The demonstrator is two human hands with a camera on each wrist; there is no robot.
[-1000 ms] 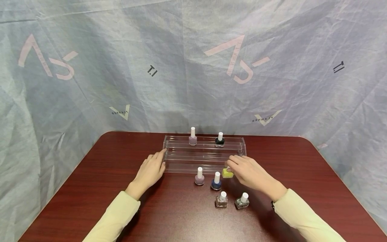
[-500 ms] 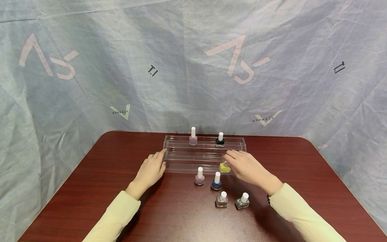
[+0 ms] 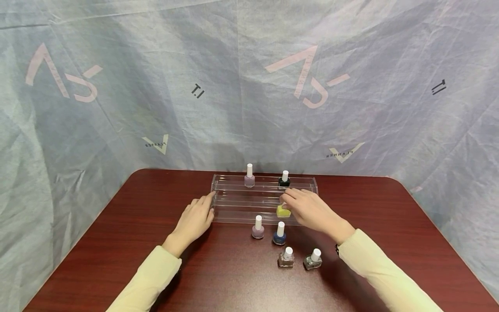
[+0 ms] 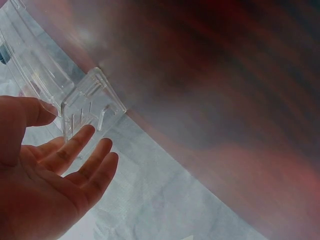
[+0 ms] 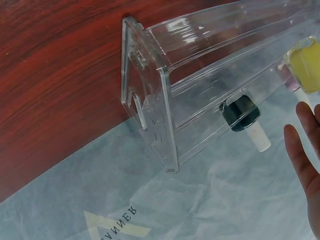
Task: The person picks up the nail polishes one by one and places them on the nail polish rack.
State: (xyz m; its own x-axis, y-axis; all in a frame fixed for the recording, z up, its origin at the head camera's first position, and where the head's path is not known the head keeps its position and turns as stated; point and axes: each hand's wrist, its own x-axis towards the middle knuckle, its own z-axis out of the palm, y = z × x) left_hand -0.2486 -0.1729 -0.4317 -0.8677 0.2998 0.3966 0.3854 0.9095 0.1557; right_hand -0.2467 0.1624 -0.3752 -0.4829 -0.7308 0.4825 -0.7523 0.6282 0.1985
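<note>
A clear acrylic tiered rack (image 3: 241, 198) stands toward the back of the table. My left hand (image 3: 193, 220) rests against its left end, and in the left wrist view the extended fingers (image 4: 67, 150) lie beside the clear end panel. With my right hand (image 3: 312, 212) I pinch a yellow nail polish bottle (image 3: 283, 211) over the rack's lower front tier; its cap is hidden by my fingers. The top tier holds a lilac nail polish bottle (image 3: 249, 177) and a dark green one (image 3: 284, 181), both upright with white caps.
In front of the rack stand a lilac bottle (image 3: 258, 229) and a blue bottle (image 3: 279, 236). Closer to me are a brownish glitter bottle (image 3: 286, 260) and a grey glitter bottle (image 3: 313, 261). A grey printed cloth (image 3: 241, 86) hangs behind the table (image 3: 218, 277).
My right hand has carried the yellow bottle left and away from me, from the rack's front edge to over its lower tier. The left hand stays at the rack's end.
</note>
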